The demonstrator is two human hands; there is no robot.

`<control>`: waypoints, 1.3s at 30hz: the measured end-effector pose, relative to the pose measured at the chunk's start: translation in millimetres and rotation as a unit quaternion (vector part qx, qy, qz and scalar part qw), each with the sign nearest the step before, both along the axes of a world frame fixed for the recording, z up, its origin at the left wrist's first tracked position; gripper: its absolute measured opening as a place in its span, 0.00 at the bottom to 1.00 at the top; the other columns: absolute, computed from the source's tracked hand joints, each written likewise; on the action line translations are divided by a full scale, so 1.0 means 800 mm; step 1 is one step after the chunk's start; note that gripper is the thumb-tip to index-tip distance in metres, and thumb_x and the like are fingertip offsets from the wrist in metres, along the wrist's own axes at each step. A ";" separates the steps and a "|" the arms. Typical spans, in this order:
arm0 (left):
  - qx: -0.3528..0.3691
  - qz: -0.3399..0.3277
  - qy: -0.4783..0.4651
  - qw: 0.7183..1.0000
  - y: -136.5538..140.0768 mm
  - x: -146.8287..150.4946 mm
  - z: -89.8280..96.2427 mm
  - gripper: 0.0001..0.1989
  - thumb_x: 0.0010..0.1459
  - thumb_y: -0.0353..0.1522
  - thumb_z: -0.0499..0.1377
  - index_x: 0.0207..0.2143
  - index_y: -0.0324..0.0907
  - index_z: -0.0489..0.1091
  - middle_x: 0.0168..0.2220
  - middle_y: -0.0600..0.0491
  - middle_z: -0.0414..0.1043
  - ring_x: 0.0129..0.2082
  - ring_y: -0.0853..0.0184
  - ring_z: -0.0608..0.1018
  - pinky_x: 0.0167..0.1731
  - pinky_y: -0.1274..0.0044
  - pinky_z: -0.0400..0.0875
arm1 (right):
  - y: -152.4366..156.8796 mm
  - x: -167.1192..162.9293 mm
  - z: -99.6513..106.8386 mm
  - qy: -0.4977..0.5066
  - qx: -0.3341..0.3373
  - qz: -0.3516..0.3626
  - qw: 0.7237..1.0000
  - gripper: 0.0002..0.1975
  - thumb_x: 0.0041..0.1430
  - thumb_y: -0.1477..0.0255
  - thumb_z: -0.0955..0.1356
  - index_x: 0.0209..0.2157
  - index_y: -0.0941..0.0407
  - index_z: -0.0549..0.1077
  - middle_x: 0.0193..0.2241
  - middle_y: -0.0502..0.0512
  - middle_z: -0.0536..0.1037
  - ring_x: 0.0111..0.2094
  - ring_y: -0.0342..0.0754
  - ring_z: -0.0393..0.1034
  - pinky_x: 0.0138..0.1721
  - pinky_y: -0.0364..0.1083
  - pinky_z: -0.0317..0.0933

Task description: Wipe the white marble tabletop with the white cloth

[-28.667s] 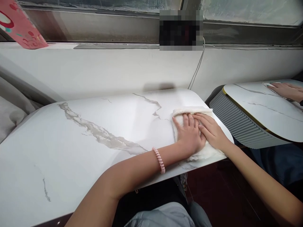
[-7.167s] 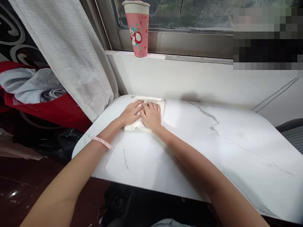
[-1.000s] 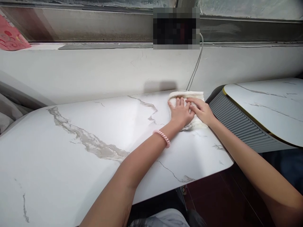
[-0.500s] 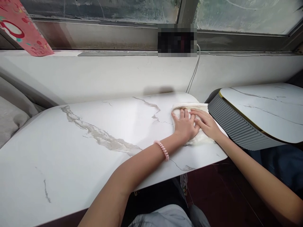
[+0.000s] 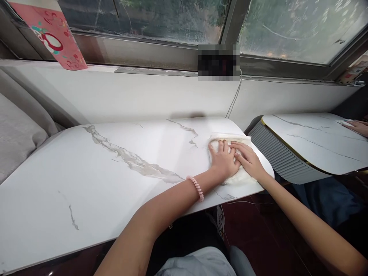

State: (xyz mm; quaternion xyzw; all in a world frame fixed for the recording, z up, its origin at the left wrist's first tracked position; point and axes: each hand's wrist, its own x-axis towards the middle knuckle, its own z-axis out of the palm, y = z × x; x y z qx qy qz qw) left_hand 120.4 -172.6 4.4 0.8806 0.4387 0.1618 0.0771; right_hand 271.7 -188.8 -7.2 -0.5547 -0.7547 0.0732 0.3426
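A folded cream-white cloth lies on the white marbled table near its right end. My left hand rests flat on the cloth, fingers stretched forward and slightly spread; a pink coiled band circles that wrist. Right beside it, my right hand presses on the same cloth with its fingers extended to the left. The two hands touch or nearly touch over the cloth. What lies beneath the cloth is hidden.
A second marbled table with a ribbed grey side stands at the right, where another person's hand touches a white cloth. Behind are the wall, a cable and a pink card on the sill. Grey fabric borders the left.
The camera view has shifted, bringing another person's hand into sight at the right. My hands stay flat on the cloth, with little visible movement against the table.
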 end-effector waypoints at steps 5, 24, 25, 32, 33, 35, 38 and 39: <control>-0.011 0.001 0.008 1.000 -0.004 -0.017 0.004 0.26 0.67 0.40 0.44 0.62 0.38 0.60 0.67 0.38 0.52 0.67 0.50 0.54 0.59 0.44 0.49 | -0.001 -0.018 0.002 0.004 0.009 -0.002 1.000 0.15 0.63 0.64 0.61 0.47 0.50 0.73 0.52 0.57 0.75 0.57 0.56 0.65 0.59 0.61 0.56; -0.058 0.101 0.042 0.992 0.060 -0.132 0.005 0.29 0.67 0.40 0.39 0.66 0.38 0.54 0.69 0.40 0.46 0.69 0.50 0.50 0.61 0.45 0.45 | 0.098 -0.140 -0.002 -0.003 0.025 0.080 0.997 0.16 0.61 0.66 0.60 0.45 0.52 0.74 0.50 0.58 0.76 0.54 0.57 0.67 0.56 0.59 0.59; -0.057 0.107 0.043 0.992 0.067 -0.137 0.004 0.29 0.67 0.40 0.39 0.66 0.39 0.54 0.69 0.41 0.47 0.69 0.50 0.50 0.61 0.45 0.45 | 0.107 -0.146 -0.002 -0.002 0.025 0.084 0.996 0.16 0.61 0.66 0.60 0.44 0.52 0.75 0.49 0.58 0.77 0.54 0.56 0.68 0.56 0.59 0.59; -0.038 0.131 0.050 0.989 0.122 -0.162 0.001 0.27 0.68 0.40 0.39 0.65 0.42 0.56 0.69 0.42 0.47 0.69 0.53 0.51 0.61 0.46 0.46 | 0.166 -0.175 -0.006 0.002 0.029 0.079 0.996 0.15 0.60 0.68 0.60 0.43 0.52 0.75 0.48 0.56 0.77 0.52 0.56 0.68 0.55 0.57 0.59; -0.035 0.132 0.052 0.989 0.131 -0.166 0.001 0.27 0.68 0.40 0.39 0.65 0.43 0.56 0.69 0.43 0.47 0.69 0.54 0.51 0.61 0.47 0.47 | 0.174 -0.179 -0.006 0.004 0.029 0.075 0.997 0.15 0.59 0.68 0.60 0.43 0.52 0.75 0.48 0.56 0.77 0.52 0.56 0.68 0.55 0.57 0.59; -0.027 0.134 0.055 0.989 0.147 -0.172 -0.001 0.26 0.68 0.40 0.39 0.64 0.44 0.57 0.69 0.44 0.48 0.69 0.55 0.51 0.61 0.48 0.46 | 0.189 -0.186 -0.008 0.009 0.028 0.066 0.997 0.15 0.58 0.70 0.61 0.42 0.52 0.75 0.47 0.56 0.78 0.51 0.56 0.69 0.55 0.57 0.59; -0.017 0.134 0.058 0.989 0.169 -0.178 -0.003 0.26 0.68 0.41 0.39 0.64 0.46 0.57 0.69 0.45 0.49 0.69 0.56 0.51 0.62 0.49 0.46 | 0.210 -0.195 -0.009 0.016 0.028 0.053 0.998 0.15 0.58 0.71 0.61 0.42 0.52 0.75 0.47 0.56 0.78 0.51 0.57 0.68 0.55 0.57 0.59; -0.016 0.135 0.059 0.989 0.175 -0.180 -0.003 0.26 0.68 0.41 0.39 0.64 0.46 0.57 0.69 0.45 0.49 0.68 0.56 0.51 0.62 0.49 0.46 | 0.216 -0.197 -0.009 0.016 0.027 0.051 0.998 0.15 0.57 0.71 0.61 0.42 0.52 0.75 0.47 0.56 0.78 0.51 0.57 0.68 0.55 0.57 0.59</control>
